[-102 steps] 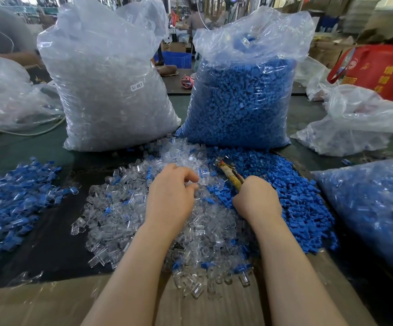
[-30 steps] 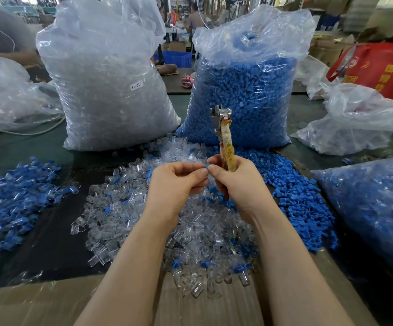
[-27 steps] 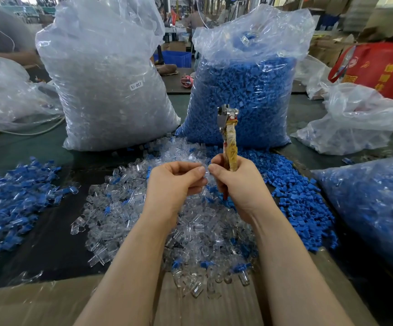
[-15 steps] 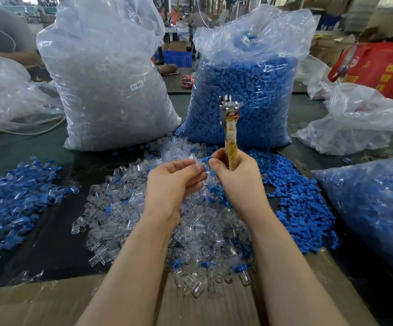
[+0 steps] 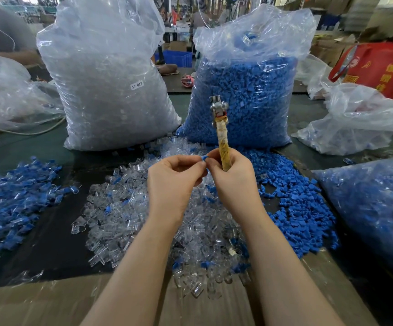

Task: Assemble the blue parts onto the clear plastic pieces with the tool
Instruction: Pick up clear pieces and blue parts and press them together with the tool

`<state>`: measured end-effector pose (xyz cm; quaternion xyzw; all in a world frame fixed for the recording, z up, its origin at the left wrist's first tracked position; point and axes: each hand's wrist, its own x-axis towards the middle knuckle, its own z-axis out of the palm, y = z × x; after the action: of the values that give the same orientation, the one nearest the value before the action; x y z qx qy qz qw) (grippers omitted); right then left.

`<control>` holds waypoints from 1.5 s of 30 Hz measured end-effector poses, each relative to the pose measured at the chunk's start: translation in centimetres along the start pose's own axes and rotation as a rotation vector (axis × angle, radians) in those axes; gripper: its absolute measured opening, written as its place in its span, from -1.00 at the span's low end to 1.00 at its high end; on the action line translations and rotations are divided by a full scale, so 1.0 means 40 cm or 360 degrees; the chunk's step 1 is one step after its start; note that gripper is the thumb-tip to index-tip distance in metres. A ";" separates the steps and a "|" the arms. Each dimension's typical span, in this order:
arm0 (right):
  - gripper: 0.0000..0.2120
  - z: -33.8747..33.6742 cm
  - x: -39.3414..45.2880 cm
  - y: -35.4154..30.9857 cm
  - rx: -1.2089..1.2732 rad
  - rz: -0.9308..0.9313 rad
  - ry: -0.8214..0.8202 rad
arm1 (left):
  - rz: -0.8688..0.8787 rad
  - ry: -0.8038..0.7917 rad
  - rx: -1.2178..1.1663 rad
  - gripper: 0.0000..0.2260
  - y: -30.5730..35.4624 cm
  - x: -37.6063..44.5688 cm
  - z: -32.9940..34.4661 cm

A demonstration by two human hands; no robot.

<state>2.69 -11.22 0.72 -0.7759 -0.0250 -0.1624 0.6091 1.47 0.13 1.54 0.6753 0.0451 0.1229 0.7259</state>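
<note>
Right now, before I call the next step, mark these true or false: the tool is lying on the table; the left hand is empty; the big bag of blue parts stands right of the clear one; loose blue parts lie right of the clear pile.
1. The tape-wrapped metal-headed tool lies on the table. False: the right hand holds it upright.
2. The left hand is empty. False: its fingertips pinch a small blue plastic part.
3. The big bag of blue parts stands right of the big bag of clear pieces. True.
4. Loose blue parts lie right of the clear pile. True.
</note>
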 end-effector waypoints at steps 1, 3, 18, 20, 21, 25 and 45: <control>-0.89 -0.002 0.001 -0.001 0.0023 0.0010 -0.0026 | 0.0023 0.0015 0.0036 -0.90 -0.002 0.001 0.001; -0.88 -0.005 0.002 -0.003 0.0034 0.0028 -0.0076 | 0.0059 0.0049 0.0085 -0.90 -0.007 0.002 0.002; -0.88 -0.100 0.010 -0.001 -0.0299 0.0227 -0.0677 | 0.0100 0.0097 -0.0067 -0.90 0.000 0.016 -0.021; -0.86 -0.110 0.011 0.003 -0.0387 0.0236 -0.0762 | 0.0120 0.0097 -0.0078 -0.89 0.002 0.021 -0.032; -0.85 -0.113 0.011 0.003 -0.0406 0.0237 -0.0798 | 0.0128 0.0101 -0.0082 -0.89 0.003 0.024 -0.036; -0.71 -0.118 0.007 -0.001 -0.0464 0.0245 -0.0919 | 0.0156 0.0120 -0.0120 -0.87 0.007 0.034 -0.047; -0.74 -0.111 0.004 -0.012 -0.0565 0.0208 -0.0973 | 0.0238 0.0138 -0.0080 -0.88 0.011 0.036 -0.059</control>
<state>1.75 -15.36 2.12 -0.8823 -0.1276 0.1147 0.4383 2.26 2.80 1.93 0.6523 0.0228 0.2070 0.7288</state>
